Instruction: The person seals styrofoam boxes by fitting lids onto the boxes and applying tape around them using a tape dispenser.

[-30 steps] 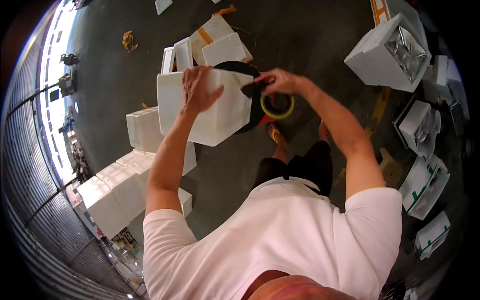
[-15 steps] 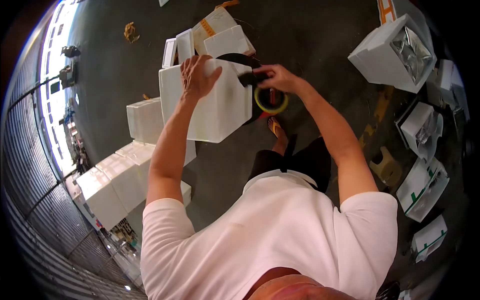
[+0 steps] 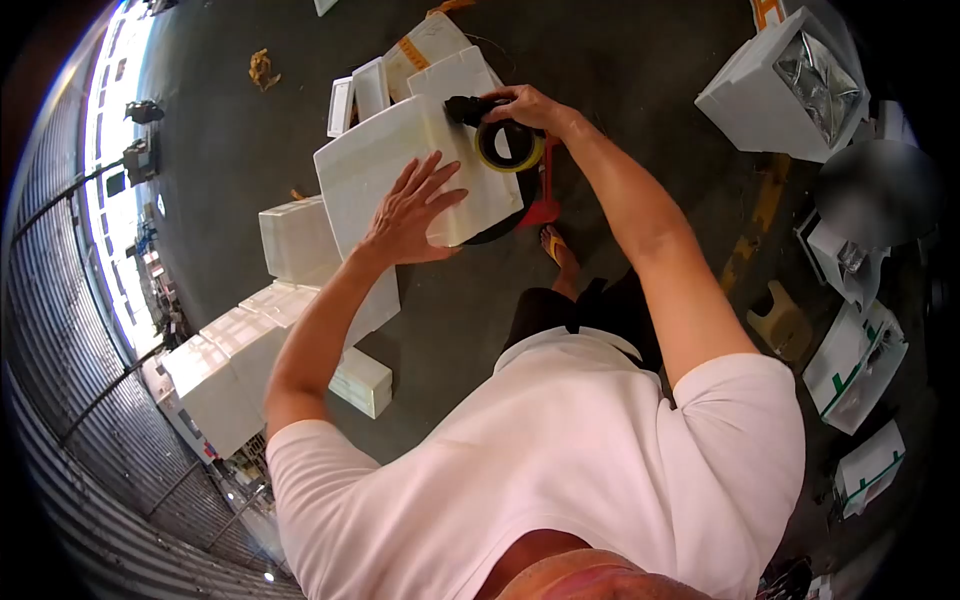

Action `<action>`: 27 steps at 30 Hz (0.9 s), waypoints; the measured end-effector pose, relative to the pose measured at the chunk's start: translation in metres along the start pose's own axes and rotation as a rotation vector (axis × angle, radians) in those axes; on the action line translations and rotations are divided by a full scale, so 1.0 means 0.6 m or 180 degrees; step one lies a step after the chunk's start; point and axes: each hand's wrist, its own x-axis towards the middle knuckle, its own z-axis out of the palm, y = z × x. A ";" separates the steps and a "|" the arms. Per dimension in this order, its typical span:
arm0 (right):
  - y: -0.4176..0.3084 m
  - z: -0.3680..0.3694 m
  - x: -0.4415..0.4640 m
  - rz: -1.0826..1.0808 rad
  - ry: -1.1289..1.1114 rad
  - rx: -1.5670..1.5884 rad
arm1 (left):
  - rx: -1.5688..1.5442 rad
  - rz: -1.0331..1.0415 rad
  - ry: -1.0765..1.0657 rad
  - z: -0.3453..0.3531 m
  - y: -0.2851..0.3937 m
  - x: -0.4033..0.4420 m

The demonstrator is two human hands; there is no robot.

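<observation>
A white foam box (image 3: 365, 165) rests in front of me on a dark round support (image 3: 500, 228), most of which it hides. My left hand (image 3: 415, 210) lies on the box with its fingers spread. In my right hand (image 3: 525, 108) is a black tape dispenser (image 3: 464, 110) carrying a large roll of yellowish tape (image 3: 482, 155). The dispenser's front end is at the box's upper right part, and the roll overlaps the box's right side. Whether a strip of tape is stuck down there, I cannot tell.
Several white foam boxes (image 3: 225, 370) stand in a row at left. Behind are foam pieces and a box with orange tape (image 3: 425, 50). At right lie a foil-lined box (image 3: 740, 100), boxes with green tape (image 3: 850, 370) and a beige plastic stool (image 3: 783, 322). A red part (image 3: 543, 205) stands near my foot.
My left hand has slid from the box's far edge down onto its nearer right part. My right hand has moved up and left with the dispenser. The box has turned somewhat.
</observation>
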 end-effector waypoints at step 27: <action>-0.017 0.150 -0.243 0.0223 -0.0504 -0.0229 | -0.0069 -0.4082 0.1641 0.007 -0.274 0.130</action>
